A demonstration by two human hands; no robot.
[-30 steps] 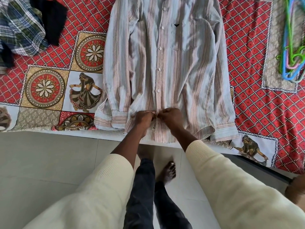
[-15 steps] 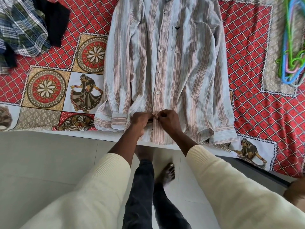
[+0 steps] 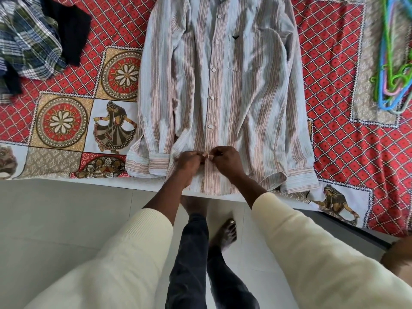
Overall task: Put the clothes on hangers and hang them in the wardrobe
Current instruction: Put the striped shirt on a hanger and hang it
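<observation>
While the striped shirt (image 3: 223, 97) lies flat and face-up on the patterned bedspread (image 3: 347, 121), its hem hanging just over the bed's near edge, I see my left hand (image 3: 188, 162) and my right hand (image 3: 226, 161) meeting at the button placket near the bottom, fingertips touching, each pinching the cloth from its own side. Above the pinch the row of white buttons runs closed up the front toward the collar, with the chest pocket up and to the right. Farther right of my grip, well apart, a bundle of coloured plastic hangers (image 3: 392, 70) rests on the bedspread. Far up to the left sits a crumpled plaid shirt (image 3: 26, 41) with a black garment (image 3: 71, 32) touching it.
</observation>
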